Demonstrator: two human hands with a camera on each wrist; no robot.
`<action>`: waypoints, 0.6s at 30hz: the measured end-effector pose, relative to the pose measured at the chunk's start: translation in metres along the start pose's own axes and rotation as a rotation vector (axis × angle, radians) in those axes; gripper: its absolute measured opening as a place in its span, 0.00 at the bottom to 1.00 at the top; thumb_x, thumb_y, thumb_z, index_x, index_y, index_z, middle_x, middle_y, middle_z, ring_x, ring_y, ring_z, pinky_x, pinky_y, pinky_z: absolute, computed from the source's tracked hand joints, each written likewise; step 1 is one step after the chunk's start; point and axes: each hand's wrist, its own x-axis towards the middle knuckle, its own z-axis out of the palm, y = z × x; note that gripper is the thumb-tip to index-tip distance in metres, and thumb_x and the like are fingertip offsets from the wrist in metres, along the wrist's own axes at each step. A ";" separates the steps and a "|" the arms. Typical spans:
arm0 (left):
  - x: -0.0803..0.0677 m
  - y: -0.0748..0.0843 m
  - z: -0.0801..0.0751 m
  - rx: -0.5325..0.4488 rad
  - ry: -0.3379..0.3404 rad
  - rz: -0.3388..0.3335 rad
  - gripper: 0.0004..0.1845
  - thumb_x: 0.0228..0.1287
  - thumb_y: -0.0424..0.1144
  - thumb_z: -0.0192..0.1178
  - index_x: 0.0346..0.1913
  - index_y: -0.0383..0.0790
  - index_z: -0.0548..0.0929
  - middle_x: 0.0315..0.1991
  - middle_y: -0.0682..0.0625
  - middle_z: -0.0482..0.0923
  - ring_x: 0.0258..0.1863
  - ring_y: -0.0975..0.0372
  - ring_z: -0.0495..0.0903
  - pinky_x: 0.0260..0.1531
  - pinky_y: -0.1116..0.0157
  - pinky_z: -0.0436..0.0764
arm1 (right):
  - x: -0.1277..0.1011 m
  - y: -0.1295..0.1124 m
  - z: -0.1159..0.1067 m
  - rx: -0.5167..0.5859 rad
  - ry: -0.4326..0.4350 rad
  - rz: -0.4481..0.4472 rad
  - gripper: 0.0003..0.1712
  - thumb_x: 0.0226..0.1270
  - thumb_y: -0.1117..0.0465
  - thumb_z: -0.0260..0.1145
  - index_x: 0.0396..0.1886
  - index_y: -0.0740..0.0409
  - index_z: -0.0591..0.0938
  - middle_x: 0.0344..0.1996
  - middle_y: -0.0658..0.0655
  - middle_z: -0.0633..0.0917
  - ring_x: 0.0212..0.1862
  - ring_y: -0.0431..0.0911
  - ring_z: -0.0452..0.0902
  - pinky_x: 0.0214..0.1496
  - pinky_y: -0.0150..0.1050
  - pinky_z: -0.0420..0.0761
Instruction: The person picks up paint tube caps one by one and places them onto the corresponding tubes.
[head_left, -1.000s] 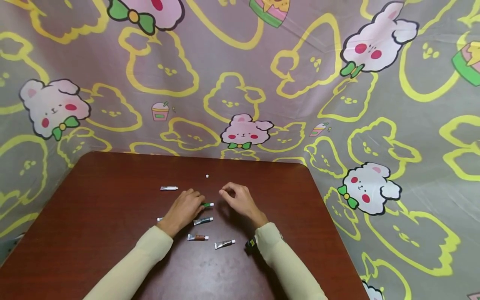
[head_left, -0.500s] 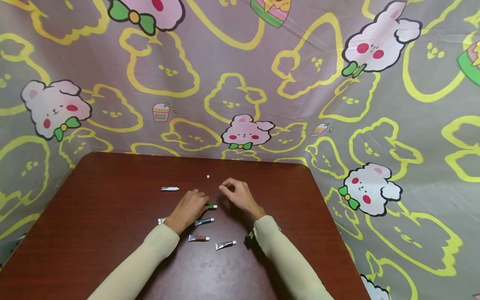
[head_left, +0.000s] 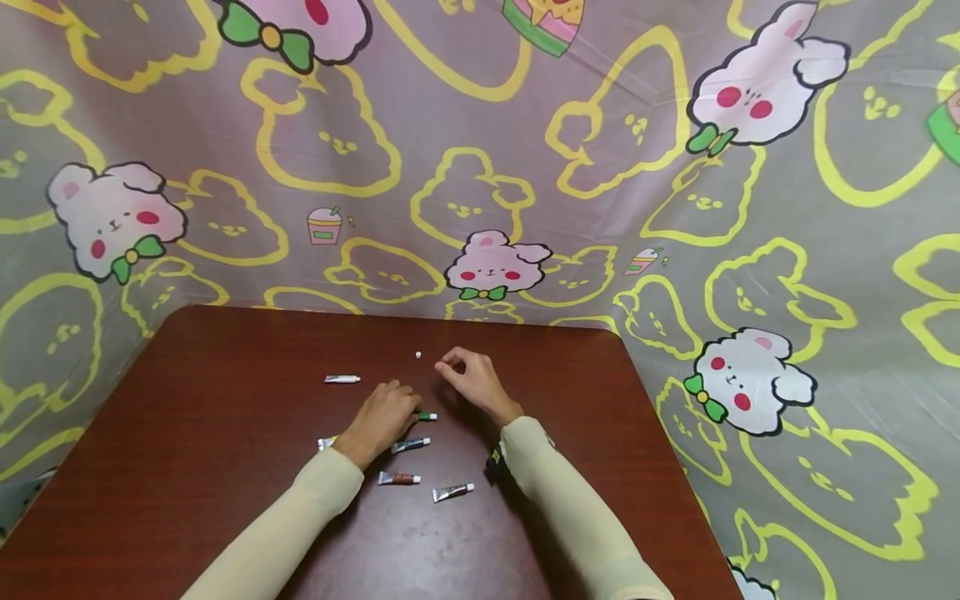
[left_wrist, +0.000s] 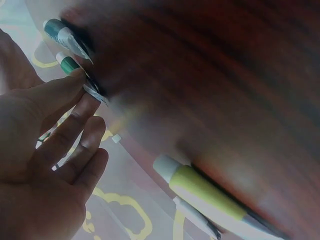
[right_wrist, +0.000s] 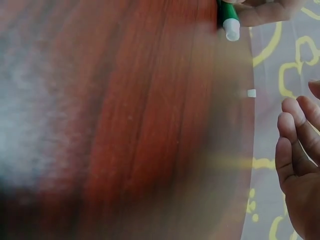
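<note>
In the head view my left hand [head_left: 385, 419] is low over the table at a small green paint tube [head_left: 427, 416], whose white-capped end points right. The left wrist view shows thumb and index finger pinching the rear of this green tube [left_wrist: 69, 65]; the other fingers are loosely bent. My right hand [head_left: 474, 379] hovers to the right with relaxed, bent fingers. Nothing shows between those fingers in the right wrist view, where part of the hand [right_wrist: 302, 155] is cut off. A tiny white cap-like piece [head_left: 418, 355] lies beyond the hands, apart from both.
A white tube [head_left: 342, 379] lies back left, and a yellow one [head_left: 327, 442] is partly behind the left wrist. Nearer me are a dark teal tube [head_left: 411, 445], a reddish-brown tube [head_left: 399, 478] and a dark tube [head_left: 453, 492]. Patterned cloth [head_left: 390, 200] hangs behind the table.
My left hand and the green tube have shifted slightly right and toward me. The right hand has risen a little, away from me. More of the yellow tube shows.
</note>
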 end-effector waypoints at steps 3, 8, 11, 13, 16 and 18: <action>-0.001 0.000 0.000 -0.010 -0.003 -0.006 0.08 0.58 0.37 0.80 0.33 0.43 0.89 0.34 0.48 0.87 0.36 0.51 0.80 0.39 0.54 0.80 | 0.005 0.002 0.003 0.015 0.003 0.006 0.13 0.79 0.48 0.70 0.47 0.52 0.88 0.42 0.52 0.92 0.47 0.50 0.87 0.50 0.41 0.85; -0.001 -0.001 0.000 -0.017 -0.019 -0.015 0.08 0.58 0.38 0.80 0.33 0.44 0.89 0.33 0.49 0.87 0.35 0.52 0.80 0.38 0.54 0.80 | 0.012 0.004 0.006 0.040 0.011 0.035 0.11 0.79 0.48 0.70 0.46 0.50 0.88 0.41 0.51 0.91 0.45 0.48 0.87 0.46 0.39 0.83; -0.002 -0.003 0.000 -0.020 -0.022 -0.013 0.09 0.58 0.39 0.81 0.32 0.44 0.88 0.32 0.50 0.86 0.34 0.53 0.79 0.37 0.55 0.79 | 0.016 0.007 0.007 0.034 0.008 0.037 0.11 0.78 0.48 0.71 0.46 0.49 0.89 0.40 0.50 0.91 0.44 0.46 0.86 0.46 0.38 0.82; -0.002 -0.004 0.000 -0.024 -0.020 -0.007 0.09 0.58 0.39 0.81 0.31 0.45 0.88 0.32 0.50 0.86 0.34 0.53 0.79 0.36 0.56 0.79 | 0.018 0.008 0.007 0.030 0.009 0.034 0.11 0.78 0.48 0.71 0.46 0.49 0.89 0.40 0.50 0.91 0.43 0.44 0.85 0.46 0.38 0.81; -0.003 -0.009 -0.002 -0.029 -0.011 -0.005 0.08 0.58 0.39 0.81 0.32 0.45 0.89 0.32 0.50 0.87 0.34 0.53 0.80 0.36 0.56 0.80 | 0.021 0.011 0.007 0.017 0.010 0.035 0.10 0.78 0.49 0.72 0.46 0.49 0.89 0.38 0.50 0.91 0.43 0.43 0.85 0.45 0.38 0.82; -0.004 -0.013 -0.004 -0.030 -0.004 -0.009 0.07 0.58 0.39 0.80 0.33 0.44 0.90 0.33 0.50 0.87 0.35 0.53 0.81 0.37 0.55 0.80 | 0.023 0.012 0.007 0.010 0.007 0.043 0.09 0.78 0.50 0.72 0.46 0.50 0.89 0.38 0.50 0.91 0.43 0.43 0.85 0.46 0.38 0.82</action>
